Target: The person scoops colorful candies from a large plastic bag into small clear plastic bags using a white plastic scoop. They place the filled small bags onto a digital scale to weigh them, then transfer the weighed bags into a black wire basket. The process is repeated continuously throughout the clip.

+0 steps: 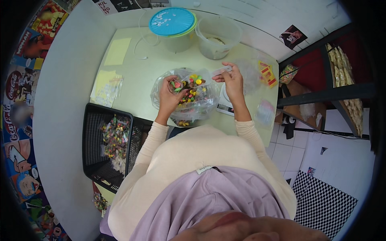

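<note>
A large clear plastic bag (196,108) of colourful candies (191,95) lies open on the pale green table in front of me. At its left side my left hand (171,95) holds what looks like a small clear bag or cup with pink and green candies in it. To the right of the large bag, my right hand (229,76) grips a translucent plastic scoop (221,70), raised above the table; whether the scoop holds anything cannot be told. Below my right hand stands a white digital scale (225,102), partly hidden by my wrist.
A tub with a blue lid (172,21) and an open clear tub (218,39) stand at the back. Black basket (87,135) with packed candy bags is at the left. Yellow-red packets (267,74) and plastic bags (265,111) lie right. A dark-framed shelf (325,96) stands beyond the table.
</note>
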### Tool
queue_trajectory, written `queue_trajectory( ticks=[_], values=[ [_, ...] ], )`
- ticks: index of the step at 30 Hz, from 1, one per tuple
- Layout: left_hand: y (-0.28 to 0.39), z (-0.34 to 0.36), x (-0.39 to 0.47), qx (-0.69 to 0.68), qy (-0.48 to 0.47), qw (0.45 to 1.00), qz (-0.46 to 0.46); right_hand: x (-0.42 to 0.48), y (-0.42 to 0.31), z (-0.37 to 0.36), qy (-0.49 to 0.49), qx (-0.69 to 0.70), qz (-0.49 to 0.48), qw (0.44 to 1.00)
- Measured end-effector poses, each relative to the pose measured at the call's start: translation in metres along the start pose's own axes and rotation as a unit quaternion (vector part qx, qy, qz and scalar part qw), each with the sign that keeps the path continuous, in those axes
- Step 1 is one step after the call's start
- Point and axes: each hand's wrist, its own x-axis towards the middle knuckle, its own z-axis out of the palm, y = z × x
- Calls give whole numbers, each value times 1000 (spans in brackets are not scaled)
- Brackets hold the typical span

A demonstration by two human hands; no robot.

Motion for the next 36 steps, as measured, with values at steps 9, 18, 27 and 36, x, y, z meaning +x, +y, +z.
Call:
queue_trajectory(
  ticks=[9,18,27,36],
  values=[
    [-11,22,-1,-5,-8,1000,10,-25,-35,25,-15,-98,-95,991],
    [-1,17,-3,-192,-65,978,-40,-14,-22,16,-7,-14,-59,998],
    [-7,-11,-3,-186,-56,979,-54,-6,18,10,-4,-70,-16,997],
    [12,-25,12,-222,-177,955,-85,-32,-13,55,-150,-270,-328,893]
  ],
)
